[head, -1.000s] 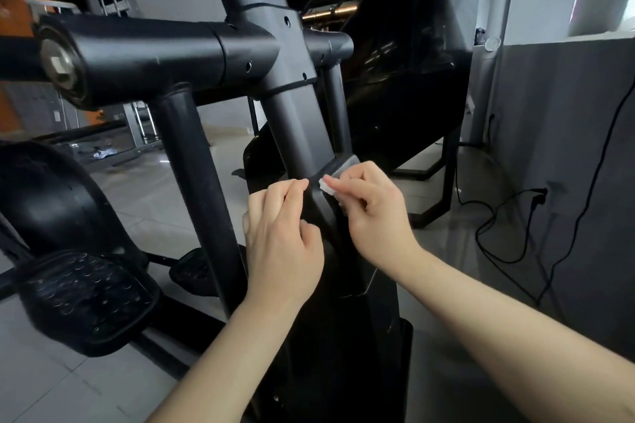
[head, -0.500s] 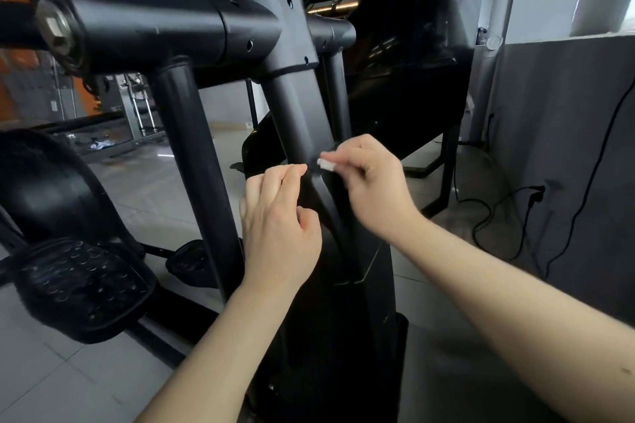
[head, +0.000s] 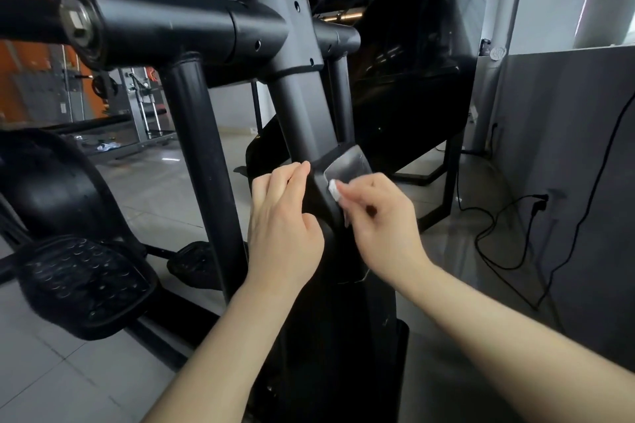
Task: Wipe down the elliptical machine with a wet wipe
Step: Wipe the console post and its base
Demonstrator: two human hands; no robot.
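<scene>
View from a head camera, looking down at a black elliptical machine in a gym. At far left a ridged foot pedal is sitting low, with an upright swing arm just beside it.

Next, the left hand is lying against the left side of the plastic collar at the foot of the central post. Its fingers are straight and together, holding nothing, and it seems to be bracing.

On the collar's right face, a small bunched wet wipe is pressing on the plastic. The right hand is pinching it between thumb and curled fingertips. A damp sheen is showing just above the wipe.

At far right a power cable is trailing across the floor.

Likely risks:
- The wipe is bunched so small that each stroke is probably covering little, so patches may go unwiped.
- A slack pinch could let the wipe slip and fall.
- If the swing arm swings, the bracing fingers near it could get caught.
</scene>
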